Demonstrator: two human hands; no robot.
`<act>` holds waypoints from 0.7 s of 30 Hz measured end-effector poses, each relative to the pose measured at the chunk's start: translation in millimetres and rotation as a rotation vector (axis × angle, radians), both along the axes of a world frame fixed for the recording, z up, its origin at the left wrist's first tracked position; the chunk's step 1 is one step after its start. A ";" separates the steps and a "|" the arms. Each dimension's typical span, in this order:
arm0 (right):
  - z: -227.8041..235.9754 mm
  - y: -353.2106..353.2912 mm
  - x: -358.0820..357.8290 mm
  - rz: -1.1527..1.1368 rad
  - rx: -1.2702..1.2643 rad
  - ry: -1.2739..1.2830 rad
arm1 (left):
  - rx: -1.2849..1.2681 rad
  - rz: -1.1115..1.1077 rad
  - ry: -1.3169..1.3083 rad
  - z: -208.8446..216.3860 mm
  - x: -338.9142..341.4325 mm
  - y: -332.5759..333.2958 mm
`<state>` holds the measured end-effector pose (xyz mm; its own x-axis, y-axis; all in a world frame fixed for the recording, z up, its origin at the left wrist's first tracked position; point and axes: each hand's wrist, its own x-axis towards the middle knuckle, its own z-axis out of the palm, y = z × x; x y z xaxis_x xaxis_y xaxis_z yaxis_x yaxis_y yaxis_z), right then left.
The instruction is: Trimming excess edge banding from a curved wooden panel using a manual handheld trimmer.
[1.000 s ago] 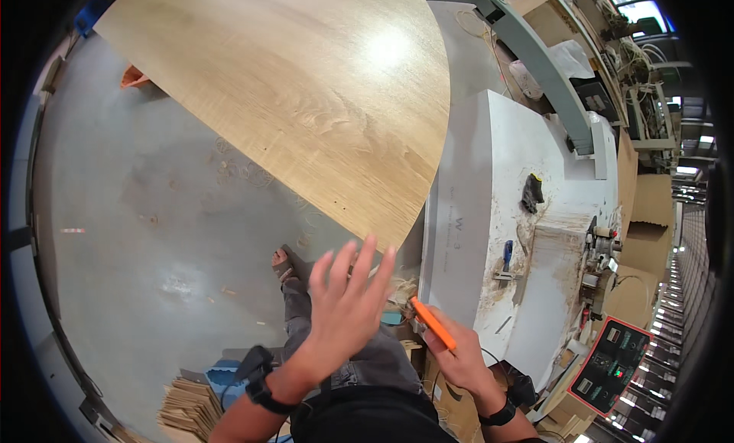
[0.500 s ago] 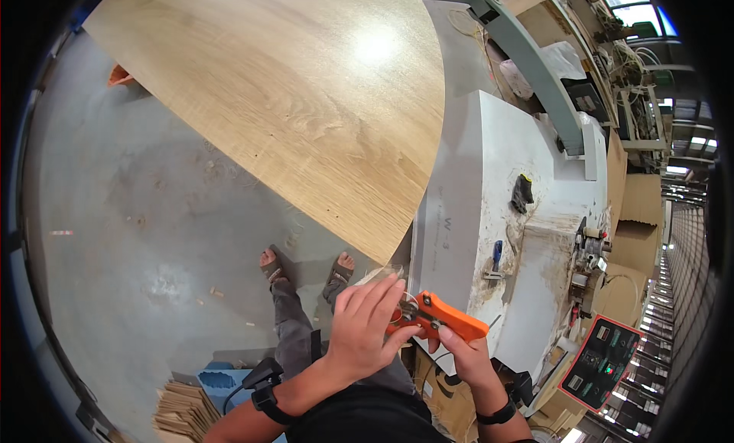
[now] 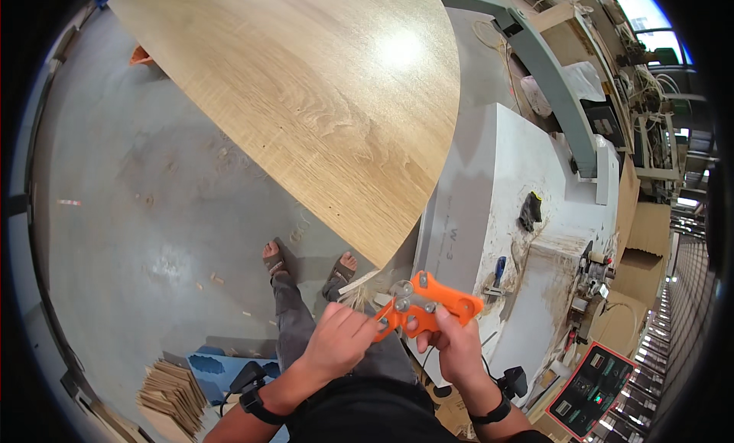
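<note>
An orange hand-held edge trimmer (image 3: pixel 443 296) with grey metal fittings is between my hands, just below the corner of the board, its two arms spread. My right hand (image 3: pixel 459 355) grips its right-hand arm, thumb on top. Curled fingers of my left hand (image 3: pixel 334 342) close on the lower-left arm. The large wood-grain board (image 3: pixel 306 129) spreads out ahead, with one straight side and one curved side meeting at a pointed near corner. A thin pale strip (image 3: pixel 358 282) shows by that corner, beside the trimmer, with frayed pale shavings under it.
To the right stands a dusty white machine bench (image 3: pixel 508 160) bearing a dark glove (image 3: pixel 531 211) and a blue-handled tool (image 3: pixel 499 271). A red-edged control panel (image 3: pixel 592 389) is at lower right. Stacked brown pieces (image 3: pixel 170 397) and a blue block (image 3: pixel 222 366) sit at lower left.
The trimmer's arms have swung apart. My left hand, earlier with fingers extended over the trimmer's head, has moved down and left and closed on its lower arm. The view has shifted slightly.
</note>
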<state>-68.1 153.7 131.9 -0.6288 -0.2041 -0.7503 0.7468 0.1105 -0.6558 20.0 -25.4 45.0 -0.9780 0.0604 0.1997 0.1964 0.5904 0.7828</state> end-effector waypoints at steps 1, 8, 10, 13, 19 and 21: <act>-1.2 2.3 -5.4 -0.018 0.006 -0.008 | 0.015 0.001 -0.016 0.6 6.1 -1.3; -3.7 20.2 -34.7 0.032 0.129 0.257 | -0.320 0.126 -0.472 -25.6 98.2 -59.3; 3.8 18.6 -32.4 0.090 0.020 0.201 | -0.376 0.192 -0.507 -10.6 86.9 -60.9; 16.5 4.5 -13.7 0.078 -0.287 -0.143 | 0.319 0.409 -0.500 25.0 33.8 -32.0; 30.5 3.3 12.1 0.112 -0.493 -0.344 | 1.279 0.185 -0.894 16.3 25.2 -24.7; 27.9 9.5 9.1 0.216 -0.614 -0.463 | 1.491 0.061 -1.055 12.5 26.6 -34.2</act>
<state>-59.0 163.2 159.8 -0.1803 -0.7472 -0.6397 0.9613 0.0039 -0.2755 46.7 -59.6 57.5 -0.7104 0.3930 -0.5839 -0.6640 -0.6494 0.3708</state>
